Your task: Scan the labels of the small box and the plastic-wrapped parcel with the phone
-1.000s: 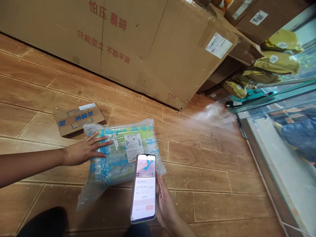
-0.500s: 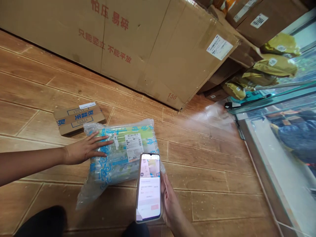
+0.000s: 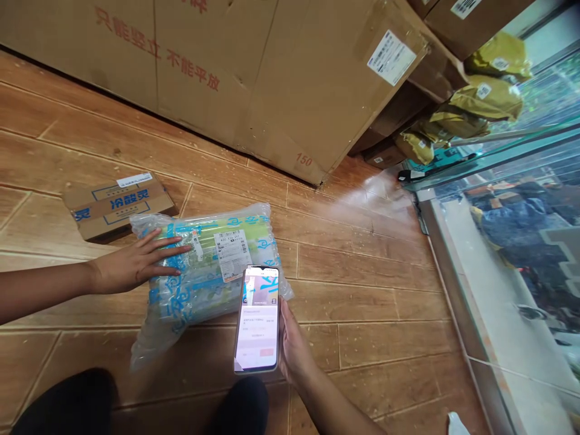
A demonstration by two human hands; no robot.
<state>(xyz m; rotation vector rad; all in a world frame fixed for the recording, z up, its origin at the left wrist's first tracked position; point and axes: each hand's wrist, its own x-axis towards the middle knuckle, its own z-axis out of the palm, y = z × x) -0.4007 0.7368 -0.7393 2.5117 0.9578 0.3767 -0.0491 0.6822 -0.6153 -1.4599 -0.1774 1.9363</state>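
Observation:
A parcel wrapped in clear air-cushion film (image 3: 206, 275) lies on the wooden floor (image 3: 362, 284), with a white shipping label (image 3: 232, 254) on top. My left hand (image 3: 131, 264) rests flat on the parcel's left end, fingers spread. My right hand (image 3: 294, 347) holds a smartphone (image 3: 257, 318) upright just over the parcel's near right corner, its lit screen facing me.
A small flat cardboard box (image 3: 115, 203) lies behind my left hand. A very large carton with red print (image 3: 235, 78) stands at the back. Yellow mailer bags (image 3: 475, 103) pile at the upper right. A glass counter (image 3: 512, 254) runs along the right. My dark knees (image 3: 72, 405) show below.
The view has shifted a little, so everything sits lower and left in the frame. The phone has stayed near the parcel's near corner. My left hand remains flat on the parcel.

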